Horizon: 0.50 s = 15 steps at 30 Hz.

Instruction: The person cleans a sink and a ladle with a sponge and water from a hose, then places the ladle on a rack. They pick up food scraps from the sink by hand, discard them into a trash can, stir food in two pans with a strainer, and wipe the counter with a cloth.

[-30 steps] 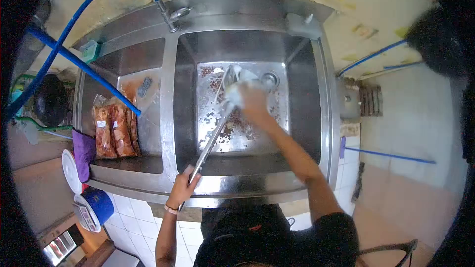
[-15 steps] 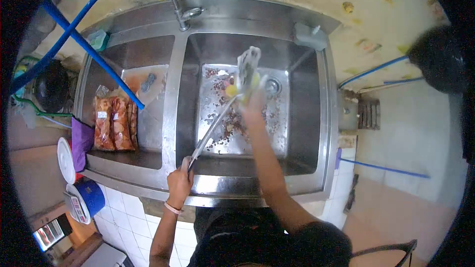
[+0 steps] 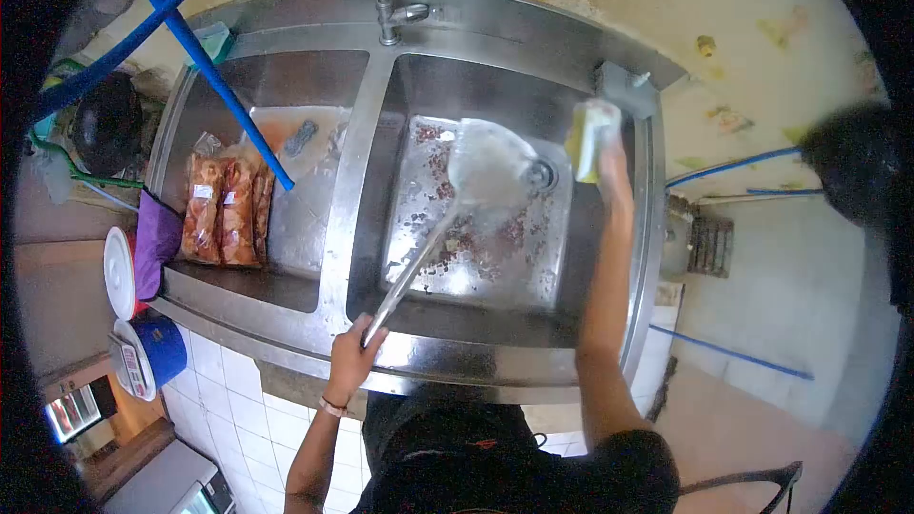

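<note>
My left hand (image 3: 355, 352) is wrapped round the end of a metal handle at the sink's front edge. The handle belongs to a long-handled skimmer (image 3: 490, 162), whose wide round head, foamy and blurred, hangs over the right basin (image 3: 481, 319). At that basin's right side, my right hand (image 3: 612, 171) grips a yellow-green sponge (image 3: 595, 138) covered in white suds, apart from the skimmer. Small reddish-brown bits (image 3: 438, 181) lie scattered over the wet basin floor around the drain (image 3: 541, 174).
Plastic packs of reddish meat (image 3: 226, 214) rest in the left basin, where a blue hose (image 3: 228, 95) hangs in. A faucet (image 3: 388, 24) stands at the back between the basins. A grey container (image 3: 625, 86) sits at the back right corner, and a purple cloth (image 3: 155, 243) drapes at the left.
My right hand with the sponge has moved off the skimmer head to the right. The skimmer head has turned from edge-on to face-up. My left hand keeps its grip.
</note>
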Each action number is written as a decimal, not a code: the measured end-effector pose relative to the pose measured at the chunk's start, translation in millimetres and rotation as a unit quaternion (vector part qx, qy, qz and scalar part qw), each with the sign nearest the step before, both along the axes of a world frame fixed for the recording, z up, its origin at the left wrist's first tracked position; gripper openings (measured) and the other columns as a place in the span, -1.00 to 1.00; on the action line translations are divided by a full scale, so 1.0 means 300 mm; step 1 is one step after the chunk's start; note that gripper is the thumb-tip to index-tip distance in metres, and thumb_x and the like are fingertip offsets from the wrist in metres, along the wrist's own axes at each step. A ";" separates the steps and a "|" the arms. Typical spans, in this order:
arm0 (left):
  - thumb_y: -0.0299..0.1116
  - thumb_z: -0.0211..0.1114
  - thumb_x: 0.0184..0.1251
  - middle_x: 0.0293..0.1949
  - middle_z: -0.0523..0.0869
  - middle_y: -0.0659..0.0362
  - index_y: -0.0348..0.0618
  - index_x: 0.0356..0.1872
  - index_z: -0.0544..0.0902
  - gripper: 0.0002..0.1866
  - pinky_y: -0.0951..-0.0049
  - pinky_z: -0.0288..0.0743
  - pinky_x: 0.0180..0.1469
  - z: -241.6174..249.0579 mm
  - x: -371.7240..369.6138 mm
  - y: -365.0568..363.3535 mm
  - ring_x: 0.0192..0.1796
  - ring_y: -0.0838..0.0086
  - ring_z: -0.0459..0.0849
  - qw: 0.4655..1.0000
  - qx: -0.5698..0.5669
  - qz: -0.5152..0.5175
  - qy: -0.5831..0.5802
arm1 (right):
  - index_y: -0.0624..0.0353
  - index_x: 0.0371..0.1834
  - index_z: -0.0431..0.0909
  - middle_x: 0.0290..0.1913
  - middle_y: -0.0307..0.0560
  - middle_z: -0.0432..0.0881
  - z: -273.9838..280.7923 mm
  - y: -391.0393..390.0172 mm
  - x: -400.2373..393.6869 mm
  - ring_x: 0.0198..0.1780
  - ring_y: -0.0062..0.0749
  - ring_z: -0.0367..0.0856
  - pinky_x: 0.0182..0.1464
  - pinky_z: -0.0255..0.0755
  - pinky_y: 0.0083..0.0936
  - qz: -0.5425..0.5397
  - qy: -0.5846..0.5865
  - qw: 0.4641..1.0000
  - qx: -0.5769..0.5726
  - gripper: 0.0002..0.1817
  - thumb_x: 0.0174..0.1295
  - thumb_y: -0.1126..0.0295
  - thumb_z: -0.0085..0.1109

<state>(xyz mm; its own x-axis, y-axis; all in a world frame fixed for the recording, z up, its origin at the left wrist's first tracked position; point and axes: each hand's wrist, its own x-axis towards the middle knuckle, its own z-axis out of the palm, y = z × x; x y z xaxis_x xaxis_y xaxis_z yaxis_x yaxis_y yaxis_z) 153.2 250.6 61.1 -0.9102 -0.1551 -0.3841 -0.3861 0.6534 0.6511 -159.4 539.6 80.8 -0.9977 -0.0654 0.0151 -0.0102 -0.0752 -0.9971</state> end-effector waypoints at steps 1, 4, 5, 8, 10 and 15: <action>-0.27 0.13 0.08 -0.76 0.42 0.08 -0.18 -0.30 0.37 -0.76 0.39 0.25 -0.64 -0.014 0.007 0.005 -0.73 0.29 0.43 1.000 0.019 0.013 0.012 | 0.21 -0.19 0.30 -0.32 0.02 0.43 -0.014 -0.019 0.006 -0.31 -0.24 0.45 -0.29 0.39 -0.35 0.059 0.136 0.975 0.168 -0.68 0.03 0.25 -0.11; -0.32 0.07 0.13 -0.74 0.43 0.12 -0.19 -0.27 0.28 -0.77 0.39 0.26 -0.65 0.048 -0.038 0.044 -0.72 0.34 0.46 0.982 0.146 0.070 -0.097 | 0.19 -0.22 0.36 -0.44 0.13 0.47 -0.057 -0.215 0.132 -0.39 -0.13 0.49 -0.42 0.39 -0.28 0.133 0.227 0.751 0.606 -0.68 -0.14 0.45 -0.01; -0.32 0.07 0.13 -0.74 0.43 0.12 -0.19 -0.27 0.28 -0.77 0.39 0.26 -0.65 0.032 -0.032 0.044 -0.72 0.34 0.46 0.982 0.145 0.069 -0.096 | 0.17 -0.20 0.36 -0.51 0.08 0.48 -0.125 -0.271 0.149 -0.48 -0.17 0.50 -0.50 0.38 -0.30 0.154 0.268 0.730 0.609 -0.67 -0.14 0.45 -0.02; -0.37 -0.01 0.18 -0.75 0.41 0.12 -0.13 -0.28 0.14 -0.78 0.43 0.24 -0.66 0.012 -0.016 0.043 -0.73 0.33 0.44 0.980 0.200 0.013 -0.012 | 0.11 -0.17 0.38 -0.61 0.01 0.48 -0.249 -0.323 0.150 -0.62 -0.25 0.49 -0.63 0.34 -0.34 0.201 0.311 0.687 0.626 -0.66 -0.12 0.44 -0.05; -0.36 -0.01 0.18 -0.75 0.41 0.11 -0.13 -0.28 0.14 -0.78 0.43 0.23 -0.67 0.054 -0.014 0.065 -0.73 0.34 0.43 0.980 0.193 0.024 -0.038 | 0.07 -0.16 0.39 -0.65 -0.01 0.48 -0.318 -0.340 0.120 -0.67 -0.28 0.47 -0.68 0.32 -0.36 0.230 0.312 0.667 0.636 -0.66 -0.10 0.42 -0.07; -0.34 0.00 0.17 -0.61 0.51 -0.04 -0.17 -0.16 0.22 -0.74 0.27 0.32 -0.55 0.008 0.023 0.108 -0.55 0.10 0.53 0.991 0.132 0.008 -0.020 | -0.04 -0.18 0.44 -0.71 -0.02 0.46 -0.452 -0.356 0.078 -0.66 -0.27 0.48 -0.69 0.29 -0.33 0.027 0.305 0.711 0.633 -0.70 -0.04 0.39 -0.10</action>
<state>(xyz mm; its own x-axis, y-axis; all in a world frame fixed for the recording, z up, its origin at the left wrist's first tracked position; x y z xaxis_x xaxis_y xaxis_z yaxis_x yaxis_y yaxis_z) 160.0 283.0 63.5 -0.8918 -0.0581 -0.4487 -0.4237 0.4553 0.7831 -136.1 432.9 -54.8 -0.8262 -0.4498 0.3392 -0.5009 0.8621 -0.0769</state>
